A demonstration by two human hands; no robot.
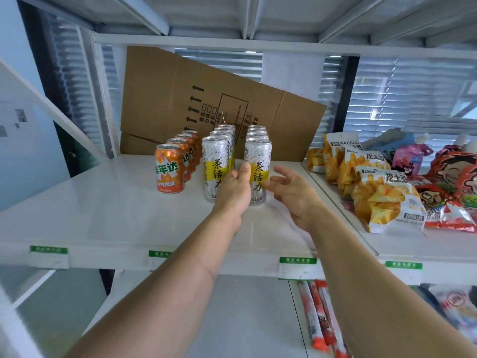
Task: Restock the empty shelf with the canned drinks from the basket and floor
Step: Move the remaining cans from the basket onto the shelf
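Left hand (233,188) rests between the two front tall white-and-yellow cans, thumb against the right-hand can (258,171), fingers loosely curled, apparently nudging rather than gripping. Right hand (291,189) hovers beside that can, fingers spread, holding nothing. Row-straightening on the shelf (103,215) seems underway; fetching more cans likely follows.

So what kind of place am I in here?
Probably a small shop or a mock-up of one: white metal shelving with green price-label holders, rows of orange soda cans, and yellow snack bags alongside.
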